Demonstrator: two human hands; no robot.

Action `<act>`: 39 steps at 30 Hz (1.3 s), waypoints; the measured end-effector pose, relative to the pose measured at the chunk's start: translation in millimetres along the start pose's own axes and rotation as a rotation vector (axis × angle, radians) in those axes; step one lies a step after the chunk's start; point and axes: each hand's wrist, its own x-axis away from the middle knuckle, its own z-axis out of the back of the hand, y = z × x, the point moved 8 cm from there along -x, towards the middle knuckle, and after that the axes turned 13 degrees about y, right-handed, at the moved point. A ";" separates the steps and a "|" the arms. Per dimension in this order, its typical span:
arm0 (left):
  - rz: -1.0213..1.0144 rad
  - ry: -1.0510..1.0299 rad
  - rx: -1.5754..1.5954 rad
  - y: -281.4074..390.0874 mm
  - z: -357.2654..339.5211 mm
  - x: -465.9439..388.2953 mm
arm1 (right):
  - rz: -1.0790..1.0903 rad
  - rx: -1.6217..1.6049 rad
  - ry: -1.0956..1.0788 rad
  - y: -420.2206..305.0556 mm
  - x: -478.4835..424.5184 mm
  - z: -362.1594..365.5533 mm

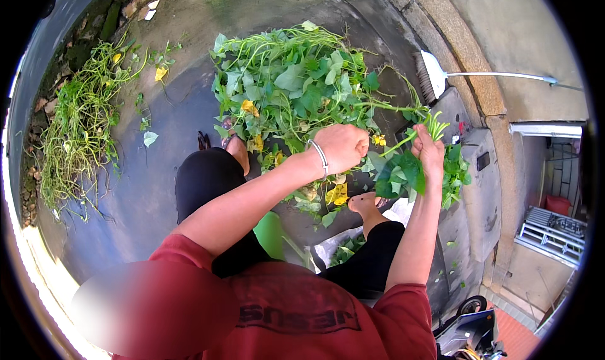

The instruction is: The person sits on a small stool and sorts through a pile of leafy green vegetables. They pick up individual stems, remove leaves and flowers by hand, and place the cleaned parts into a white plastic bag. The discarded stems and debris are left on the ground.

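My right hand [429, 152] grips a bunch of cut green leaf stems [437, 126]; their ends point away from me and broad leaves [401, 173] hang below the fist. Left of it, my left hand [342, 147] is curled into a fist, a metal bangle [320, 158] on its wrist. I see nothing in that fist, though its inner side is hidden. Beyond both hands spreads a large heap of leafy vines [293, 81], which look like sweet potato vines, with some yellow leaves [337, 194] at its near edge.
Stripped vines [80, 128] lie along the left wall. A broom [432, 74] leans at the right. On the stone ledge [482, 209] rests a dark phone-like object [483, 161]. Between my legs are a green plastic seat [269, 235] and a whitish sack [326, 251] beside leaves. A motorbike [472, 329] stands lower right.
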 end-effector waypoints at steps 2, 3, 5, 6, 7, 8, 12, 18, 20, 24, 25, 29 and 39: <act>0.015 0.093 -0.004 -7.2 5.9 -0.1 | 0.005 0.214 0.001 7.3 -12.6 19.6; 0.025 0.080 -0.011 -9.9 7.1 1.0 | 0.017 0.333 0.036 17.1 -21.9 33.4; 0.055 0.066 -0.028 -16.8 12.2 2.6 | 0.253 0.627 0.257 35.0 -42.9 69.7; 0.043 0.024 -0.053 -21.5 13.6 4.8 | 0.246 0.709 0.263 47.5 -50.5 77.1; 0.012 -0.034 -0.067 -18.9 8.1 4.5 | 0.305 0.764 0.313 68.9 -75.0 113.3; -0.025 -0.072 -0.054 -19.1 7.3 7.6 | 0.245 0.721 0.262 84.3 -87.4 123.8; -0.019 -0.268 -0.203 -31.4 -7.1 30.1 | 0.485 1.333 0.231 37.8 -52.5 50.7; -0.206 -0.530 -0.470 -41.4 -30.1 70.5 | 0.906 1.120 -0.113 -79.3 90.6 -223.4; -0.166 -0.549 -0.445 -37.6 -15.0 73.1 | 1.090 0.700 -0.441 -122.3 184.4 -301.9; -0.014 -0.337 -0.389 -53.9 35.7 69.1 | 1.124 0.447 -0.396 -168.4 238.0 -341.6; 0.031 -0.280 -0.387 -56.4 45.2 65.1 | 1.093 0.457 -0.354 -173.4 225.9 -333.9; 0.049 0.027 -0.316 -78.3 68.9 57.7 | 0.867 0.393 -0.126 -160.2 141.0 -228.0; -0.132 0.231 -0.279 -107.5 32.5 41.4 | 0.482 0.894 0.931 -39.4 115.8 323.1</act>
